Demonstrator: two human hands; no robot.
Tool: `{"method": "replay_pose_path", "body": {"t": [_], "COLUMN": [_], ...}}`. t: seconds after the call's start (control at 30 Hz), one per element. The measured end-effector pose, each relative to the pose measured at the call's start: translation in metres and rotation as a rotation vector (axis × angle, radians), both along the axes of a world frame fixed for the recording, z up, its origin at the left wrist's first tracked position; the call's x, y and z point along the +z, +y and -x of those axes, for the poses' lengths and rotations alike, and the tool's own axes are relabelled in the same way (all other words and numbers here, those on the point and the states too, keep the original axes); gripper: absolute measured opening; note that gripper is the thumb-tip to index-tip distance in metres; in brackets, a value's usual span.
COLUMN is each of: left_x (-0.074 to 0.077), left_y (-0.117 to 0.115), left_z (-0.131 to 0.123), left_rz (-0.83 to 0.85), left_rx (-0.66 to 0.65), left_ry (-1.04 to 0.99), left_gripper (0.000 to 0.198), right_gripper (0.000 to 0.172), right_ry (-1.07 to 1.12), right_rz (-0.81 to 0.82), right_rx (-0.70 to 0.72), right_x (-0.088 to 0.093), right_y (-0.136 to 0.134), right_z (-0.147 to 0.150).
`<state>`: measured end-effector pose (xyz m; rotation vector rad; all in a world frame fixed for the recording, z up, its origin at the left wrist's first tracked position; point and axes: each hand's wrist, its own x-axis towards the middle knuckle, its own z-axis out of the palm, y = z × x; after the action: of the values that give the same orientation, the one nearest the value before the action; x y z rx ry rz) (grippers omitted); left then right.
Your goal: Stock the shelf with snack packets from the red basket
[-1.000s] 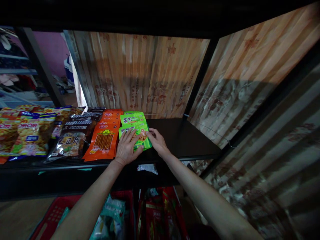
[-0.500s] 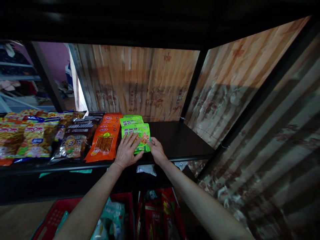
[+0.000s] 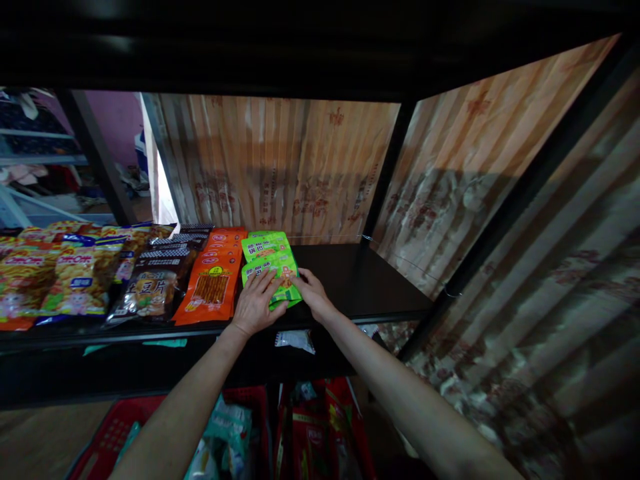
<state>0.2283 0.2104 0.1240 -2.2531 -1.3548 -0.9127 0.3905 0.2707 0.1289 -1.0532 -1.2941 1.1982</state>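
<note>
Green snack packets (image 3: pixel 270 247) lie overlapping in a row on the black shelf (image 3: pixel 355 280), right of the orange packets (image 3: pixel 213 280). My left hand (image 3: pixel 257 303) rests on the front green packet with its fingers spread over the lower part. At that packet's right edge is my right hand (image 3: pixel 311 293), its fingers bent against the edge and its fingertips partly hidden. The front packet covers part of the ones behind it.
Dark packets (image 3: pixel 153 283) and yellow snack bags (image 3: pixel 83 277) fill the shelf's left side. Below are a white packet (image 3: pixel 295 340), a red basket (image 3: pixel 107 433) of teal packets and red bags (image 3: pixel 320 433). Black posts (image 3: pixel 387 173) and curtains (image 3: pixel 280 160) stand behind.
The front green packet has shifted slightly down and now lies lower and tilted against the one behind. My right hand has moved a little left and up along its edge.
</note>
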Motion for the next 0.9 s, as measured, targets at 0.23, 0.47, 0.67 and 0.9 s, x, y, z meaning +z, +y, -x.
{"method": "replay_pose_path", "body": {"t": [0.23,0.47,0.67,0.9], "left_x": [-0.002,0.001,0.001,0.004], "left_y": [0.001,0.0,0.004,0.005], "left_z": [0.002,0.001,0.002,0.002], "left_rz": [0.024,0.012,-0.032,0.017], "left_rx": [-0.049,-0.095,-0.146,-0.156], "left_ry": [0.035,0.087,0.15,0.113], "left_gripper": [0.052,0.059,0.059,0.061], "right_gripper": [0.024,0.014,0.018,0.034], "right_ry": [0.125,0.18,0.218,0.142], "right_rz": [0.193,0.285,0.266,0.207], "right_rx": [-0.001,0.032,0.105,0.084], "right_x": [0.01,0.003,0.002,0.006], "right_y": [0.04,0.053,0.047,0.039], "right_z": [-0.003,0.002,0.006,0.004]}}
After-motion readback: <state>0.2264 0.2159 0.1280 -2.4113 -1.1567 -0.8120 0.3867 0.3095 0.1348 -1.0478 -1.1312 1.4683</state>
